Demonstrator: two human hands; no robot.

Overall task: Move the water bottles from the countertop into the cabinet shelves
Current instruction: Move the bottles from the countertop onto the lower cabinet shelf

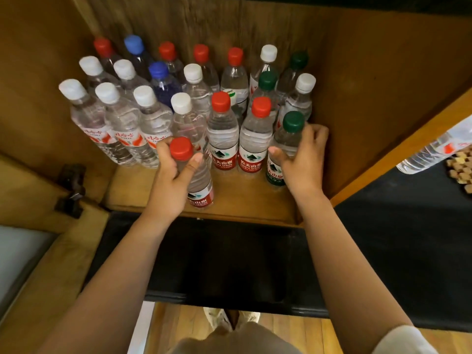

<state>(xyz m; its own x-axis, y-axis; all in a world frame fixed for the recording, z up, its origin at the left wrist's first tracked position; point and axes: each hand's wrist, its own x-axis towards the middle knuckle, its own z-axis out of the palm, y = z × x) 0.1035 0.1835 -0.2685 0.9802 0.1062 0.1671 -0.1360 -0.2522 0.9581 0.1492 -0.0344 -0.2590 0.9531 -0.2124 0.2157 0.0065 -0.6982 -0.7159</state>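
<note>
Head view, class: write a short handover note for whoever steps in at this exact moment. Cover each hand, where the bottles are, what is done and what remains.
Left hand: grips a clear plastic red-capped bottle near its neck, at the front of the wooden cabinet shelf.
Right hand: grips a clear green-capped bottle at the right end of the front row.
Done: about twenty bottles stand upright on the shelf.
Left: release these two, then fetch the white-labelled clear bottle lying on the black countertop to the right.
</note>
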